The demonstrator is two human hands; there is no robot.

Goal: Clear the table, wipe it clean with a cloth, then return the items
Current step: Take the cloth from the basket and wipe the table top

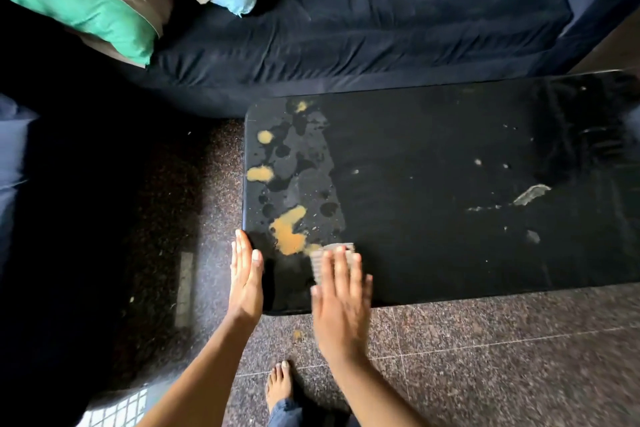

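A low black table [450, 149] carries orange-yellow powder patches [289, 232] and wet smears along its left end, plus pale crumbs and a grey smear [530, 192] toward the right. My right hand [341, 291], blurred, lies flat with straight fingers pressing a small grey ribbed cloth [329, 253] on the table's near-left part, right beside the biggest orange patch. My left hand [246, 277] stands on edge with straight fingers against the table's left rim at the near corner.
A dark blue sofa [381, 28] runs behind the table, with green [76, 7], beige and light blue cushions at its left. Speckled stone floor [485, 357] surrounds the table. My bare foot [280, 385] stands below my hands.
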